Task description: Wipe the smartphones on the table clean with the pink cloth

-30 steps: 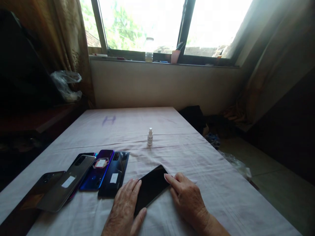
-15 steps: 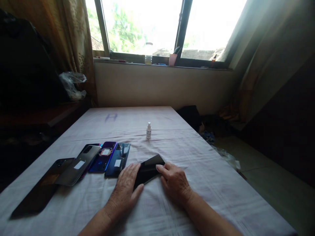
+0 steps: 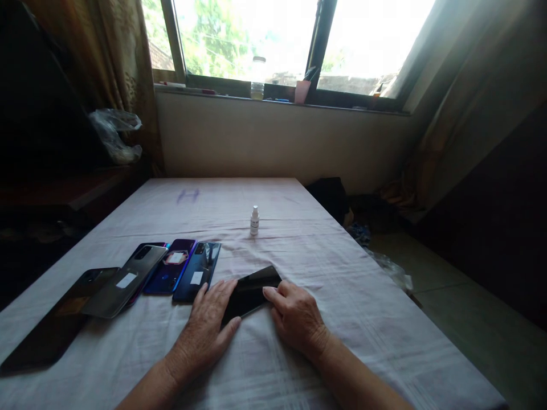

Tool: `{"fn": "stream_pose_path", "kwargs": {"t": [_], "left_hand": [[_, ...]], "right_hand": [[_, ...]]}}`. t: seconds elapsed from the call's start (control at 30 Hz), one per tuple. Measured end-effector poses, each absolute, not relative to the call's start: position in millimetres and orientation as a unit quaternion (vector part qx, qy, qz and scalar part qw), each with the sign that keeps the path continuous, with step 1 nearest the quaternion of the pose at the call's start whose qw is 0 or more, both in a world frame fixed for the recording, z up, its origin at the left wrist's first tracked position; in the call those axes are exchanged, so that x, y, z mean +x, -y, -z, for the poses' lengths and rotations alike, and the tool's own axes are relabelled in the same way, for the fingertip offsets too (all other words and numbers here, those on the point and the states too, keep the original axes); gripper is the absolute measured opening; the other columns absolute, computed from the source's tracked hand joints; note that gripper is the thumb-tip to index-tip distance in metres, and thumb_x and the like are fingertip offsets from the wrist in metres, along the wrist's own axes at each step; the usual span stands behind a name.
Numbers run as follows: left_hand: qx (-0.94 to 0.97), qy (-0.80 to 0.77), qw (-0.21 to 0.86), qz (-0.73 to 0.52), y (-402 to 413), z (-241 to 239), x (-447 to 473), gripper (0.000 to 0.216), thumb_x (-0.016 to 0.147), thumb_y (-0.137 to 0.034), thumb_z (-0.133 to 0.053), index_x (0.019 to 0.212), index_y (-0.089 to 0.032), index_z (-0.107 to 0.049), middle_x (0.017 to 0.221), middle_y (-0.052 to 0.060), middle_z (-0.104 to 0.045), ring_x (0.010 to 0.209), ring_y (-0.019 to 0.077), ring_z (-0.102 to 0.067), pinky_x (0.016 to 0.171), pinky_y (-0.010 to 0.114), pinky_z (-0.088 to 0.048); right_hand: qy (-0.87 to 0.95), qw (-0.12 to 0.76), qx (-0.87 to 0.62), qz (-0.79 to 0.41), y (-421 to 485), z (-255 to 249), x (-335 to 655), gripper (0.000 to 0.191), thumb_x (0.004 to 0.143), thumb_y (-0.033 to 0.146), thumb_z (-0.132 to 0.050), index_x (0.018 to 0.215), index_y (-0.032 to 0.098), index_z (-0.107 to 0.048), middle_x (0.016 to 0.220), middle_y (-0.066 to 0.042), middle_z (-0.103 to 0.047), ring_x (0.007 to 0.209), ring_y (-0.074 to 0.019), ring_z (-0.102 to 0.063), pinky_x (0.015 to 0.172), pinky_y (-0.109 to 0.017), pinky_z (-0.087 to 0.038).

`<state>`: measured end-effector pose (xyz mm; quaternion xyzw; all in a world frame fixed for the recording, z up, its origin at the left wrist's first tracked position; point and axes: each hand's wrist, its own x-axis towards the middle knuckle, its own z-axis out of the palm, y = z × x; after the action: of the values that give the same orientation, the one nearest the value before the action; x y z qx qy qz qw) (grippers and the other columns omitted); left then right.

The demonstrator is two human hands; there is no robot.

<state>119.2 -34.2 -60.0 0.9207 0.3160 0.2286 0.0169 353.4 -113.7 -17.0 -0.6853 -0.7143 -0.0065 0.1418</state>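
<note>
A dark smartphone (image 3: 252,290) lies at a slant on the white cloth with its glossy black face up. My left hand (image 3: 211,316) holds its left end, fingers along the far side and thumb at the near edge. At the other end, my right hand (image 3: 297,313) is closed on the corner, thumb pressed on the glass and fingers curled at the edge. Just left of my hands rests a blue phone (image 3: 196,276) with a white label. Beyond the held phone, a small white bottle (image 3: 254,221) stands upright.
Further left lie a purple-blue phone (image 3: 171,267), a grey phone (image 3: 126,279) overlapping others, and a large dark phone (image 3: 51,330). A plastic bag (image 3: 115,134) sits on a side table. A window sill (image 3: 205,94) runs behind, with a pink cup (image 3: 301,91).
The whole view has shifted slightly, so things appear a little further left and higher. Both hands keep their hold on the smartphone, which has hardly moved on the cloth.
</note>
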Motion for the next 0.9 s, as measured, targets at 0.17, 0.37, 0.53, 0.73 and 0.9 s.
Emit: {"fn": "stream_pose_path", "kwargs": {"t": [0.17, 0.37, 0.53, 0.73, 0.9], "left_hand": [[0.918, -0.316, 0.020, -0.241, 36.4, 58.6, 120.0, 0.068, 0.095, -0.033, -0.046, 0.156, -0.023, -0.017, 0.148, 0.011, -0.051, 0.137, 0.0275, -0.046, 0.117, 0.053, -0.028], [0.919, -0.315, 0.030, -0.237, 38.4, 56.7, 119.9, 0.068, 0.095, -0.033, -0.047, 0.155, -0.023, -0.017, 0.148, 0.012, -0.051, 0.137, 0.0278, -0.046, 0.117, 0.053, -0.026], [0.919, -0.321, 0.032, -0.228, 39.7, 54.0, 120.1, 0.067, 0.094, -0.033, -0.048, 0.154, -0.022, -0.020, 0.147, 0.013, -0.052, 0.136, 0.0277, -0.047, 0.117, 0.053, -0.027], [0.918, -0.321, 0.038, -0.232, 41.1, 51.7, 119.9, 0.069, 0.094, -0.033, -0.050, 0.155, -0.022, -0.019, 0.146, 0.012, -0.052, 0.136, 0.0278, -0.048, 0.117, 0.053, -0.027], [0.920, -0.318, 0.036, -0.228, 41.5, 50.5, 118.8, 0.068, 0.094, -0.031, -0.050, 0.154, -0.021, -0.020, 0.147, 0.013, -0.052, 0.137, 0.0271, -0.047, 0.117, 0.053, -0.028]], "right_hand": [[0.655, 0.127, -0.744, 0.019, 108.4, 13.8, 362.4, 0.035, 0.085, 0.016, -0.054, 0.114, 0.027, -0.070, 0.090, -0.005, -0.064, 0.083, -0.0187, -0.059, 0.071, -0.027, -0.037], [0.708, 0.120, -0.696, 0.004, 105.5, 10.1, 356.4, 0.035, 0.082, 0.016, -0.055, 0.112, 0.027, -0.070, 0.092, -0.003, -0.064, 0.083, -0.0184, -0.058, 0.072, -0.027, -0.037], [0.681, 0.093, -0.727, 0.012, 95.9, 5.2, 366.2, 0.034, 0.084, 0.016, -0.053, 0.112, 0.027, -0.071, 0.088, -0.004, -0.065, 0.081, -0.0185, -0.059, 0.069, -0.027, -0.035], [0.721, 0.124, -0.682, -0.004, 90.6, 7.6, 364.2, 0.038, 0.082, 0.015, -0.054, 0.114, 0.027, -0.070, 0.089, -0.004, -0.065, 0.081, -0.0177, -0.059, 0.071, -0.027, -0.036], [0.676, 0.111, -0.729, 0.014, 84.5, 9.4, 371.8, 0.036, 0.085, 0.017, -0.052, 0.113, 0.028, -0.071, 0.086, -0.004, -0.065, 0.080, -0.0181, -0.059, 0.068, -0.027, -0.035]]}}
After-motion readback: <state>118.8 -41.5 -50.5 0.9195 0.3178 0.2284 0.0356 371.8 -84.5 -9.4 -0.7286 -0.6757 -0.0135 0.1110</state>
